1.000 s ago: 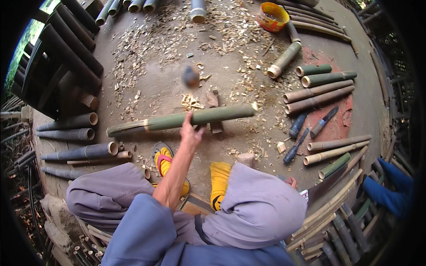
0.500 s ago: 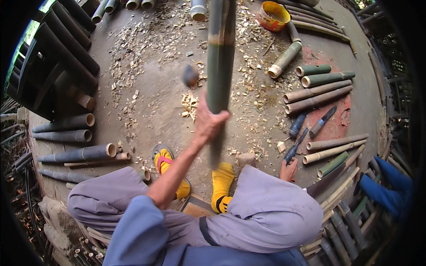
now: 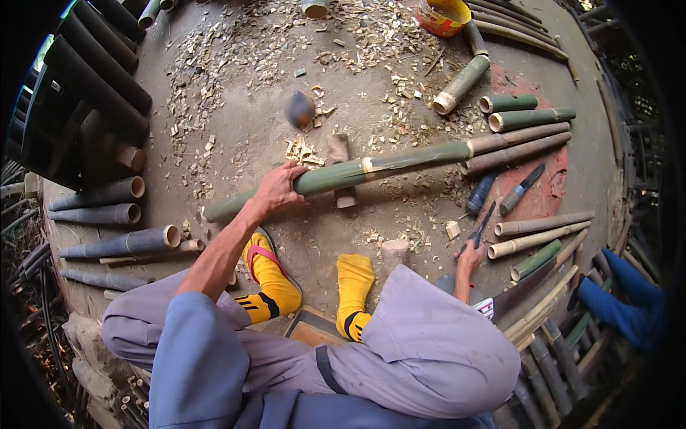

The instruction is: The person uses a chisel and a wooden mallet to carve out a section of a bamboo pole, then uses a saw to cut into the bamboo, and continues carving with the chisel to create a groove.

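Note:
A long green bamboo pole (image 3: 414,159) lies slantwise before my feet, its right end toward the cut bamboo pieces. It crosses over a short wooden block (image 3: 339,148). My left hand (image 3: 279,187) is closed around the pole left of that block. At the right, beside my knee, my right hand (image 3: 469,257) is closed on the handle of a dark knife (image 3: 482,223) whose blade points away from me. Another knife (image 3: 522,189) and a dark sheath-like object (image 3: 481,193) lie just beyond it.
Bamboo sections (image 3: 532,120) are laid out at the right, more (image 3: 121,242) at the left. A yellow-and-red bucket (image 3: 443,16) stands at the far right. Wood chips (image 3: 207,64) litter the ground. A dark rounded object (image 3: 300,109) sits beyond the pole. My yellow-socked foot (image 3: 354,286) is near the pole.
The pole has swung from upright down to lying across the block. My left hand moved left and nearer with it. My right hand stays by the knife, its wrist now more in view.

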Available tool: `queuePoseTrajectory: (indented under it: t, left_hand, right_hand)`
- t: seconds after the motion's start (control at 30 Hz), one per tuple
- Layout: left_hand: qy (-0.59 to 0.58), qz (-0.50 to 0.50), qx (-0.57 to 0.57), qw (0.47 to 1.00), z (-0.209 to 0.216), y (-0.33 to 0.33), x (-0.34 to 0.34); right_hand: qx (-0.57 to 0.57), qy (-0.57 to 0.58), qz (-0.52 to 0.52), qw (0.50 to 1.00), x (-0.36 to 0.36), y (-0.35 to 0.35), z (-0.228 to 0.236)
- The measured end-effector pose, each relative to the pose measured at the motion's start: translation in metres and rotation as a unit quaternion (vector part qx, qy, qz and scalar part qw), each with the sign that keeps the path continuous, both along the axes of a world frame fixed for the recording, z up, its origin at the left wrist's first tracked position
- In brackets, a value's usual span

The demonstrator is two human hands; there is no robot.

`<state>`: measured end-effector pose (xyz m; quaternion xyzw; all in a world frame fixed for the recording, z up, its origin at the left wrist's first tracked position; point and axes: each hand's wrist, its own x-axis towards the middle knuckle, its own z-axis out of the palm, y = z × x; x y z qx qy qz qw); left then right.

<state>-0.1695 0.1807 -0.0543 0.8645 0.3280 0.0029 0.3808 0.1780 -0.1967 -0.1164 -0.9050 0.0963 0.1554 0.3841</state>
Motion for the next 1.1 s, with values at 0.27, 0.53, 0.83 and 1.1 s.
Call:
queuePoseTrajectory:
  t: [0.27, 0.53, 0.83, 1.1]
  left_hand:
    - [0.117, 0.012, 0.128, 0.985, -0.011, -0.016, 0.002]
    - [0.152, 0.005, 0.071, 0.986, -0.011, -0.007, 0.008]
    - [-0.224, 0.079, 0.195, 0.952, 0.009, -0.087, 0.002]
    - [-0.317, 0.069, 0.086, 0.942, 0.03, -0.12, 0.041]
  right_hand:
    - [0.062, -0.138, 0.146, 0.978, -0.08, 0.01, 0.088]
    - [0.058, -0.045, 0.436, 0.897, -0.152, 0.095, 0.148]
    - [0.099, -0.058, 0.558, 0.822, -0.157, 0.141, 0.136]
    - [0.074, -0.016, 0.57, 0.818, -0.154, 0.155, 0.146]
